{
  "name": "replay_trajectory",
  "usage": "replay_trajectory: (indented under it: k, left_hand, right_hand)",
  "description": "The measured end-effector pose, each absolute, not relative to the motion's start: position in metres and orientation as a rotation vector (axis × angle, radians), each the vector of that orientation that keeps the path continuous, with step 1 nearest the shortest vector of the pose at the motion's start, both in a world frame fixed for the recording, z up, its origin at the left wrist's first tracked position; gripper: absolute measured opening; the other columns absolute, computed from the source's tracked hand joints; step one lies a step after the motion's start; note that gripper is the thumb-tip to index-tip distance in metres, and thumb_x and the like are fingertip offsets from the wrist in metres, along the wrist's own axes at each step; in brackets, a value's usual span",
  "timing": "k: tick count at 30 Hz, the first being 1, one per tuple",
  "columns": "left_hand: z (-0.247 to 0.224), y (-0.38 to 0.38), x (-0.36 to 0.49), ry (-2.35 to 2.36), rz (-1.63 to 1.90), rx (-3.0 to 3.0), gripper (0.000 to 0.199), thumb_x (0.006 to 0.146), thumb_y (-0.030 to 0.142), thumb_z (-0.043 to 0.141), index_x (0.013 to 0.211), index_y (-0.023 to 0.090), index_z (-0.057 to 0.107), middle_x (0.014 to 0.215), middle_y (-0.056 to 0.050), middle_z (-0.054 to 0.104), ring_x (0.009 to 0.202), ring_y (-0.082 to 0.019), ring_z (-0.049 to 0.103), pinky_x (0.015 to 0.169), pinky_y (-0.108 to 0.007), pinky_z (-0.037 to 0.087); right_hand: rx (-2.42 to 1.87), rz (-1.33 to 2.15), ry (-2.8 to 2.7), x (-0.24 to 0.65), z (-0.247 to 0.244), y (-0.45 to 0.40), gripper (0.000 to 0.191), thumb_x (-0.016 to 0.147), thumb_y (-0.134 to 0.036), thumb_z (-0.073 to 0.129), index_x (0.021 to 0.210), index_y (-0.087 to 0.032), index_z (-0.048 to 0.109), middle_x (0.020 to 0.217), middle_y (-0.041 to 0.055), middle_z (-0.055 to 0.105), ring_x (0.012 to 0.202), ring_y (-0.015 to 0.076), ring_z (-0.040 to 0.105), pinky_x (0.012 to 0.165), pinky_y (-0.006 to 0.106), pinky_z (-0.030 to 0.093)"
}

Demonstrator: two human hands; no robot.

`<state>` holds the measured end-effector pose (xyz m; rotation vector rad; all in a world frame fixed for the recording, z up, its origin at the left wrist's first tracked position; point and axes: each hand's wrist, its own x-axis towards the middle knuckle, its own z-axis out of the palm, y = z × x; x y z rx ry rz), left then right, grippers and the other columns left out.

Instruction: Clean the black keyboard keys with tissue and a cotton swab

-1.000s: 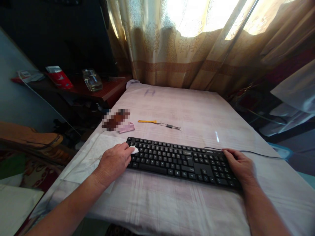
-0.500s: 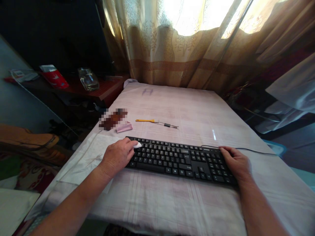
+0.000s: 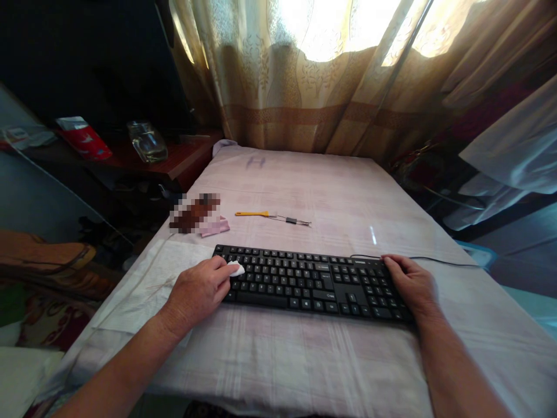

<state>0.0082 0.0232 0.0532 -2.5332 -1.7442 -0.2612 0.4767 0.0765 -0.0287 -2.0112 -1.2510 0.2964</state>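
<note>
A black keyboard point(image 3: 278, 278) lies across the cloth-covered table in front of me. My left hand point(image 3: 204, 284) is closed on a small white wad point(image 3: 236, 269), tissue or cloth, and presses it against the keys at the keyboard's left end. My right hand point(image 3: 412, 285) grips the keyboard's right end, thumb on the top corner, the other fingers mostly hidden at the side. Under and beside my left wrist a white paper sheet point(image 3: 148, 284) is spread on the table. Behind the keyboard lie a yellow-handled brush point(image 3: 252, 213) and metal tweezers point(image 3: 298, 221) with a dark grip.
A folded pink cloth point(image 3: 216, 227) and a blurred-out brown item point(image 3: 194, 215) sit at the table's left edge. The keyboard cable point(image 3: 444, 262) runs off to the right. A glass jar point(image 3: 148, 142) and a red packet point(image 3: 83, 139) stand on a brown cabinet point(image 3: 178, 162).
My left hand has slid the white wad slightly down the keys, toward me. My right hand keeps its place on the keyboard. The whole view has shifted a little.
</note>
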Motion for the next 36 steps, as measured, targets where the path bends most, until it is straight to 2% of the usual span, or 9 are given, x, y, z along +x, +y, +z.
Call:
replay_trajectory:
  k: [4,8,12,18,22,26,29,31,36]
  left_hand:
    - [0.037,0.027,0.0,-1.694,-0.607,-2.541,0.031,0.087,0.02,0.049,0.105,0.026,0.073,0.088,-0.002,0.071,0.082,-0.019,0.064,0.081,-0.036,0.05]
    - [0.021,0.022,0.002,-1.781,-0.956,-2.448,0.031,0.089,0.019,0.048,0.106,0.024,0.073,0.09,-0.004,0.071,0.088,-0.019,0.063,0.082,-0.034,0.053]
    - [0.014,0.02,0.012,-1.824,-1.043,-2.326,0.031,0.09,0.02,0.049,0.108,0.026,0.072,0.092,-0.003,0.07,0.09,-0.019,0.063,0.086,-0.036,0.053]
    - [0.015,0.051,0.023,-1.732,-0.938,-2.434,0.033,0.086,0.014,0.049,0.106,0.024,0.073,0.089,-0.004,0.069,0.089,-0.019,0.062,0.086,-0.036,0.053]
    - [0.025,0.062,0.028,-1.658,-0.84,-2.519,0.03,0.086,0.018,0.052,0.106,0.022,0.074,0.091,-0.006,0.069,0.088,-0.021,0.061,0.084,-0.038,0.052]
    - [0.033,0.053,0.025,-1.567,-0.597,-2.558,0.03,0.087,0.019,0.052,0.107,0.025,0.074,0.092,-0.005,0.07,0.086,-0.021,0.062,0.097,-0.047,0.046]
    - [0.035,0.045,0.017,-1.543,-0.539,-2.565,0.032,0.086,0.018,0.051,0.108,0.026,0.073,0.093,-0.004,0.071,0.088,-0.021,0.064,0.103,-0.049,0.042]
    - [0.037,0.044,0.014,-1.535,-0.532,-2.573,0.032,0.086,0.018,0.051,0.106,0.027,0.074,0.091,-0.004,0.071,0.087,-0.02,0.064,0.101,-0.047,0.043]
    - [0.047,0.056,0.029,-1.586,-0.572,-2.545,0.031,0.086,0.019,0.051,0.108,0.025,0.072,0.094,-0.005,0.072,0.087,-0.021,0.063,0.085,-0.039,0.048]
  right_hand:
    - [-2.011,0.289,-1.269,0.475,-0.026,0.075,0.041,0.07,-0.057,0.055,0.083,-0.025,0.077,0.075,0.0033,0.075,0.071,0.0249,0.066,0.065,0.035,0.049]
    - [-2.002,0.291,-1.27,0.475,-0.028,0.073,0.042,0.07,-0.058,0.056,0.083,-0.025,0.077,0.074,0.0037,0.075,0.07,0.0248,0.066,0.064,0.034,0.05]
    - [-1.98,0.31,-1.233,0.476,-0.03,0.073,0.042,0.068,-0.058,0.059,0.084,-0.024,0.078,0.075,0.0043,0.075,0.072,0.0259,0.067,0.066,0.035,0.05]
    - [-1.977,0.282,-1.119,0.479,-0.026,0.082,0.038,0.063,-0.054,0.061,0.078,-0.023,0.078,0.072,0.0054,0.075,0.073,0.0263,0.067,0.064,0.035,0.05]
    - [-1.973,0.285,-1.143,0.482,-0.026,0.086,0.037,0.064,-0.055,0.061,0.076,-0.024,0.077,0.07,0.004,0.075,0.07,0.0255,0.067,0.063,0.034,0.05]
    - [-1.952,0.249,-1.168,0.484,-0.029,0.086,0.036,0.066,-0.056,0.06,0.075,-0.025,0.076,0.068,0.0029,0.074,0.067,0.0244,0.067,0.062,0.034,0.05]
    - [-1.959,0.268,-1.174,0.485,-0.03,0.085,0.036,0.066,-0.056,0.06,0.077,-0.025,0.077,0.069,0.0032,0.075,0.067,0.0244,0.067,0.062,0.034,0.05]
    - [-1.967,0.279,-1.173,0.485,-0.03,0.085,0.038,0.065,-0.056,0.06,0.077,-0.025,0.077,0.069,0.0034,0.075,0.066,0.0247,0.067,0.061,0.034,0.049]
    - [-1.998,0.302,-1.153,0.482,-0.027,0.085,0.041,0.063,-0.058,0.057,0.078,-0.025,0.077,0.07,0.0043,0.074,0.069,0.0262,0.066,0.062,0.036,0.049]
